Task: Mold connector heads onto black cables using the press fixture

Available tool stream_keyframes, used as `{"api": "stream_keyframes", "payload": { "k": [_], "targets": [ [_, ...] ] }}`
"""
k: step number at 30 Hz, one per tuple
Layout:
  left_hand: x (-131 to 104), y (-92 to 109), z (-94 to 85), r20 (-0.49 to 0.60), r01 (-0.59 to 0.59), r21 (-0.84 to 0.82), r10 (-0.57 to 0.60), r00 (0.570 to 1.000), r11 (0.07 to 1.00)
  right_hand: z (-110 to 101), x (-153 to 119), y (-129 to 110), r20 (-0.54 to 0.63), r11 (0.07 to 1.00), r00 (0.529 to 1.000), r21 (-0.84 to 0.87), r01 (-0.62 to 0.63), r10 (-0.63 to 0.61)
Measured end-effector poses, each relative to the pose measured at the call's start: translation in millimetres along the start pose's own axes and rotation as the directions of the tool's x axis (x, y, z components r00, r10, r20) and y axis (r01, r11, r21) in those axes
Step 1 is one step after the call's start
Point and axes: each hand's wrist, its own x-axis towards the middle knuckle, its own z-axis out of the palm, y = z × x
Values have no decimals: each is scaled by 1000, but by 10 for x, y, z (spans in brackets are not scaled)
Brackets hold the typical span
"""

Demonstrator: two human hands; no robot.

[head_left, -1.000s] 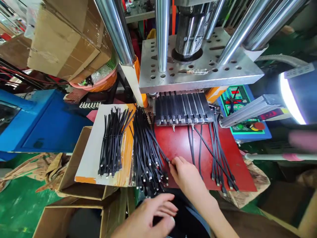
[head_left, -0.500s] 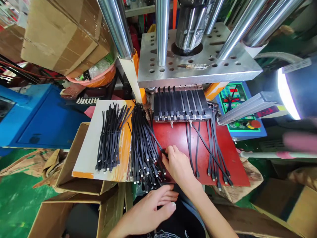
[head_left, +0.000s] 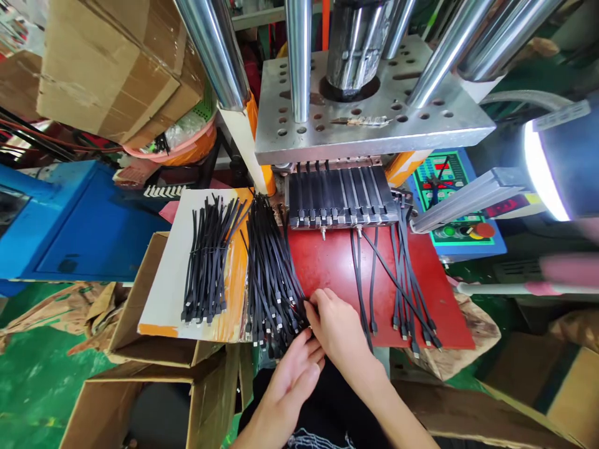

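Note:
My right hand (head_left: 340,327) is closed in a pinch on a black cable, by the right edge of a loose pile of short black cables (head_left: 276,268) with metal plug ends. Just below it, my left hand (head_left: 294,371) reaches up with fingers stretched and thumb apart, its fingertips close to the right fingertips. Whether the left fingertips touch the cable is hidden. A tied bundle of black cables (head_left: 206,268) lies on the white board to the left. Behind the hands, several cables sit in the slots of a dark metal mould (head_left: 341,196).
A press plate (head_left: 374,134) on steel columns stands over the mould. More cables (head_left: 407,280) lie at the right of the red work surface (head_left: 322,262). A control panel (head_left: 456,206) and a bright lamp (head_left: 545,171) are at right; open cardboard boxes (head_left: 126,380) stand lower left.
My left hand has moved up to meet the right hand's fingertips. The right hand has come slightly down and towards me, still pinching the cable.

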Motion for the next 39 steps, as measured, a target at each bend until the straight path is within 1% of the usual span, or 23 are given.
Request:
{"api": "stream_keyframes", "payload": {
  "k": [2, 4, 6, 7, 9, 11, 12, 14, 16, 17, 19, 21, 23, 25, 26, 28, 31, 33, 35, 36, 37, 38, 39],
  "targets": [
    [16, 40, 76, -41, -23, -64, 20, 999, 998, -127, -185, 79, 12, 976, 996, 200, 82, -86],
    [71, 138, 212, -117, -71, -134, 55, 992, 988, -249, -522, 275, 116, 910, 982, 404, 91, -150],
    [146, 242, 344, -144, -92, -147, 71, 987, 985, -296, -902, 553, 299, 881, 948, 471, -48, -109],
    [185, 279, 391, -129, -81, -118, 65, 990, 990, -280, -1065, 698, 375, 874, 927, 461, -156, -32],
    [252, 303, 435, -45, -30, 30, 31, 999, 999, -179, -1279, 945, 438, 800, 880, 454, -393, 183],
    [304, 269, 426, 38, 0, 260, -11, 999, 966, -35, -1326, 1069, 436, 650, 831, 527, -547, 345],
    [326, 241, 412, 65, -4, 383, -23, 998, 924, 30, -1305, 1076, 421, 576, 821, 585, -571, 386],
    [365, 179, 393, 92, -36, 575, -22, 995, 817, 117, -1246, 1000, 370, 484, 836, 688, -540, 406],
    [404, 129, 405, 100, -57, 648, -11, 995, 760, 143, -1250, 870, 288, 484, 874, 744, -461, 390],
    [423, 112, 425, 102, -53, 630, -15, 995, 775, 140, -1292, 814, 253, 509, 894, 749, -424, 371],
    [452, 100, 487, 97, -7, 490, -46, 994, 872, 109, -1437, 759, 233, 592, 927, 717, -368, 294],
    [455, 122, 560, 98, 55, 300, -88, 991, 952, 33, -1595, 799, 300, 679, 940, 657, -328, 164],
    [418, 170, 619, 134, 93, 189, -119, 984, 977, -111, -1666, 895, 396, 729, 918, 618, -294, 34],
    [344, 224, 654, 214, 90, 197, -132, 968, 976, -305, -1587, 958, 436, 725, 900, 629, -281, -28],
    [298, 247, 660, 257, 79, 229, -138, 957, 970, -402, -1489, 951, 412, 698, 911, 659, -280, -23],
    [207, 280, 654, 306, 46, 322, -150, 940, 946, -552, -1209, 844, 306, 606, 950, 746, -276, 56],
    [125, 343, 602, 287, -23, 518, -148, 947, 855, -628, -754, 547, 160, 482, 972, 847, -225, 171],
    [140, 441, 559, 266, -90, 660, -119, 957, 746, -605, -552, 381, 90, 485, 984, 861, -154, 152],
    [222, 592, 533, 254, -182, 749, -23, 967, 637, -561, -466, 298, -12, 541, 995, 840, -42, 95],
    [289, 680, 531, 254, -243, 768, 66, 965, 593, -539, -456, 285, -59, 574, 996, 819, 11, 65],
    [368, 771, 536, 267, -318, 770, 174, 948, 553, -519, -460, 285, -95, 604, 995, 795, 55, 34],
    [457, 859, 549, 293, -404, 759, 287, 912, 510, -502, -470, 291, -119, 628, 993, 773, 93, 0],
    [548, 940, 569, 333, -493, 737, 385, 861, 463, -489, -481, 301, -133, 645, 991, 754, 123, -34]
  ]
}}
